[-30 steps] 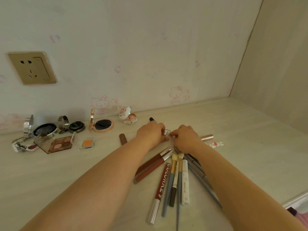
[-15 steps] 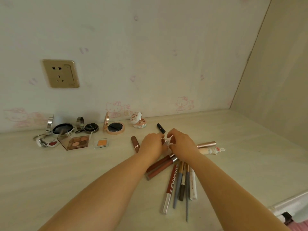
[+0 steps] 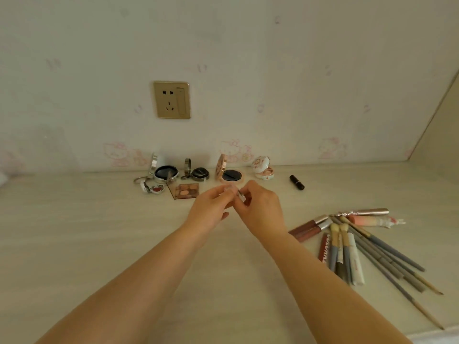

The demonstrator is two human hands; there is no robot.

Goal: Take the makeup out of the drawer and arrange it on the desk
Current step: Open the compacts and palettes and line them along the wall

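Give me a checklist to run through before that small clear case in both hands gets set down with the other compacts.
1. Hold on the small clear case: left hand and right hand both pinch it. Ok.
2. Case lid open or closed: cannot tell, fingers cover it.
3. Bare light wooden desk in front of the brown eyeshadow palette: ok.
4. Row of open round compacts along the wall, lids up: ok.
5. Small black lipstick tube lying apart from the row: not ok.
6. Pile of pencils, brushes and lip gloss tubes fanned and overlapping: not ok.
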